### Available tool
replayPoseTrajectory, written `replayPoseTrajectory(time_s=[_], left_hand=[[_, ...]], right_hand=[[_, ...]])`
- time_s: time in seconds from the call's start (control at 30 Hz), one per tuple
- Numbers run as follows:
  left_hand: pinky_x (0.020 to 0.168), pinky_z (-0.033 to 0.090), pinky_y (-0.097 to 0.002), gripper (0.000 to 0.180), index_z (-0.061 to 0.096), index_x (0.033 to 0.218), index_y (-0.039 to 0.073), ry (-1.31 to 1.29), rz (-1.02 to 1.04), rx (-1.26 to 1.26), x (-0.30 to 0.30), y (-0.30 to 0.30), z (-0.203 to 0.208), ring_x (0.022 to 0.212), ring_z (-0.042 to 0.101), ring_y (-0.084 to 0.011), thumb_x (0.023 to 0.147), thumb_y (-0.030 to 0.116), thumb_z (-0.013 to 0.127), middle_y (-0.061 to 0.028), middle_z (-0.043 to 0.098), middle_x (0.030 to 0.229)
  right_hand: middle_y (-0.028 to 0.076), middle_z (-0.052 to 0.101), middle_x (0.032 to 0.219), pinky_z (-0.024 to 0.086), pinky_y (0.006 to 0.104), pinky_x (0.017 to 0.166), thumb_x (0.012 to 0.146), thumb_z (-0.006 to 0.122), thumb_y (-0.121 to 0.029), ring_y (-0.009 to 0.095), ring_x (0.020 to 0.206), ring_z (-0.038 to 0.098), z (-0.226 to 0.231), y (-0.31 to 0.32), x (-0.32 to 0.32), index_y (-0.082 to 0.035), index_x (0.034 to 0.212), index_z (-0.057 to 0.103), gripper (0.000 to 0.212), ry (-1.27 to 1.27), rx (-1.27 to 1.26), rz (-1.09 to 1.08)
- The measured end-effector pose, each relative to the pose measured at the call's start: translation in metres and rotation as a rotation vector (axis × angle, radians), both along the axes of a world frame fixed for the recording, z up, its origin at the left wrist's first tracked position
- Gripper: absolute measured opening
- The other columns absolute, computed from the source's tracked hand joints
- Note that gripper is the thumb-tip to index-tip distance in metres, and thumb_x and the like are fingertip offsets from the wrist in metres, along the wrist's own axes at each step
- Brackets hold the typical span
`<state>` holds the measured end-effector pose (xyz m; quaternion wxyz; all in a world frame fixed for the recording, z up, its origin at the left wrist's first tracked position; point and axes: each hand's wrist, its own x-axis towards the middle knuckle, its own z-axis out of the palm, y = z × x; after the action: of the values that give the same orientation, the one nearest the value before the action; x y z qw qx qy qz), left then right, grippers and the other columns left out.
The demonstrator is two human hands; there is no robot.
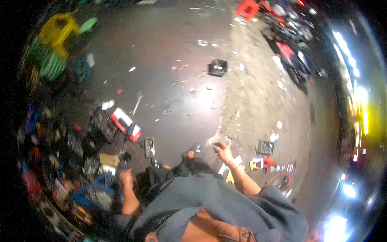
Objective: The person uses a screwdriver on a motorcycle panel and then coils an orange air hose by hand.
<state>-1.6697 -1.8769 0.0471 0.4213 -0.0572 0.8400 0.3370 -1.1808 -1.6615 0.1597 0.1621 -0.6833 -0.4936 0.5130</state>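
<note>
My right hand [223, 154] is held out in front of my right knee, fingers closed around a small dark object [218, 144] whose kind I cannot make out. My left hand [126, 176] hangs at my left, over the edge of a cluttered pile, close to a small black item [127, 156]. Motion smears its fingers, so its grip does not show. Between that hand and a blue plastic basket [105, 181] there is little distance. Ahead of my left leg lies a phone-like rectangular thing [149, 148], and past it a red and white box [125, 124].
A wrench-like metal tool [137, 102] and scattered scraps lie on the dark floor. Farther off sits a black box-shaped block [217, 67]. Yellow [60, 32] and red plastic stools [247, 9] stand far left and far right, with motorbikes [288, 52] at right. A dark square tray [265, 147] lies nearby.
</note>
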Motion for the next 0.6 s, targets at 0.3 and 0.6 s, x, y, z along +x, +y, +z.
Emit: replayPoseTrajectory(time_s=[0.3,0.6], left_hand=[[0.042,0.039,-0.0268,0.014,0.057,0.090,0.002,0.109,-0.495,0.141,0.119,0.217,0.114,0.052,0.048,-0.0113,0.078,0.009,0.059,-0.0031,0.053,0.067],[0.045,0.042,-0.0287,0.027,0.061,0.097,-0.003,0.243,-1.055,0.071,0.190,0.286,0.096,0.052,0.055,-0.0148,0.075,0.013,0.061,-0.0081,0.060,0.069]], right_hand=[[0.021,0.061,0.105,0.045,0.0362,0.086,0.077,0.062,-0.030,0.033,0.101,0.058,-0.080,-0.050,0.158,-0.001,0.107,0.060,0.042,-0.153,-0.344,-0.444],[0.009,0.061,0.085,0.047,0.0342,0.050,0.082,0.057,-0.023,0.019,0.063,0.057,-0.056,-0.107,0.223,-0.002,0.101,0.057,0.029,0.020,-0.401,-0.986]])
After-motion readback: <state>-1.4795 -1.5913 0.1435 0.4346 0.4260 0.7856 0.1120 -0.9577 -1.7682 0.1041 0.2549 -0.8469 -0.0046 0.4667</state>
